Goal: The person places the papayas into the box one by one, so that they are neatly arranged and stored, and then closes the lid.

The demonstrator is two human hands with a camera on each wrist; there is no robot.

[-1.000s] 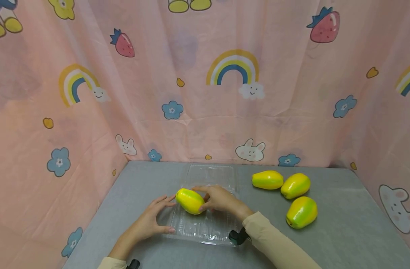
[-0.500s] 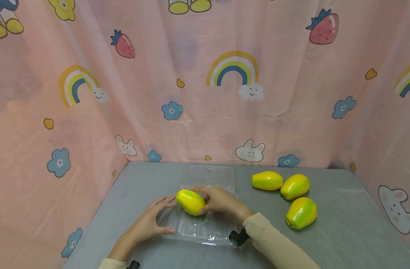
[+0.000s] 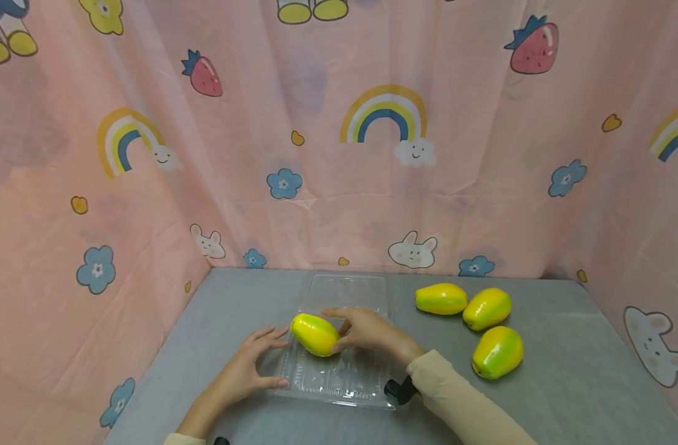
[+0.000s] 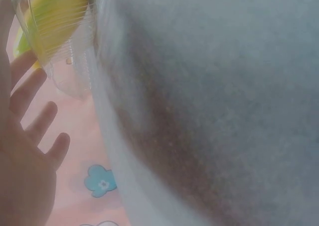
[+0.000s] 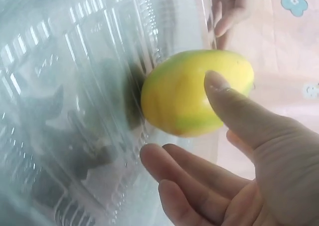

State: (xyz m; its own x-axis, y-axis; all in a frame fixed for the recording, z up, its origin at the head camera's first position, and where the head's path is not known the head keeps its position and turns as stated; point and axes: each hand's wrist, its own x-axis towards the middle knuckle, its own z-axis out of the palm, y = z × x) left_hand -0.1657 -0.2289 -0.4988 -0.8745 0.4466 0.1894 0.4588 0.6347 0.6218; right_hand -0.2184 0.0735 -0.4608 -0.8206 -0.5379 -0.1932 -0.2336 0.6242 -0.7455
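Observation:
A clear plastic clamshell box [image 3: 339,380] lies open on the grey table, its lid [image 3: 347,289] folded away to the back. A yellow-green fruit [image 3: 314,334] sits in the tray's far left corner. My right hand [image 3: 366,330] is beside it with its fingers loose. In the right wrist view the thumb [image 5: 234,106] touches the fruit [image 5: 189,91] and the other fingers [image 5: 189,176] hang free below it. My left hand [image 3: 244,368] lies flat at the tray's left edge, fingers spread. In the left wrist view its fingers [image 4: 35,116] spread below the tray's clear wall [image 4: 75,71].
Three more yellow-green fruits [image 3: 441,298] [image 3: 487,308] [image 3: 497,351] lie on the table [image 3: 567,371] to the right of the box. Pink cartoon-print curtains [image 3: 339,154] close in the back and both sides. A black wrist-camera mount [image 3: 398,390] sits on my right forearm.
The fruit stays in the same corner of the tray. My right wrist has drawn slightly back to the right and its fingers sit looser. The left hand is where it was.

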